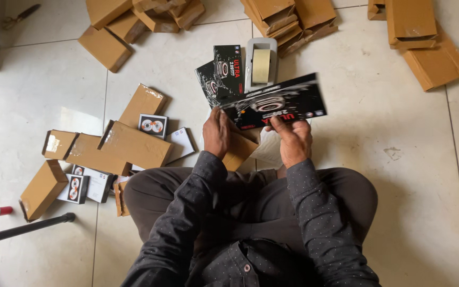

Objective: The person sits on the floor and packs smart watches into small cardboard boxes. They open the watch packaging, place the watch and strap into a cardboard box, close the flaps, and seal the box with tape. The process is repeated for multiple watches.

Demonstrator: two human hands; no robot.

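Two hands share one black printed box in the head view, held flat above the floor before the seated person's knees. The left hand pinches its near left corner while resting on a brown carton, likely steadying it; the right hand grips the near edge, thumb on top. A tape dispenser stands just beyond.

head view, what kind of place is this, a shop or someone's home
Probably a small packing spot set up on a tiled floor, home or shop back room. Plain brown cardboard boxes lie scattered about, a tape dispenser stands near, and both hands hold a flat black printed box.
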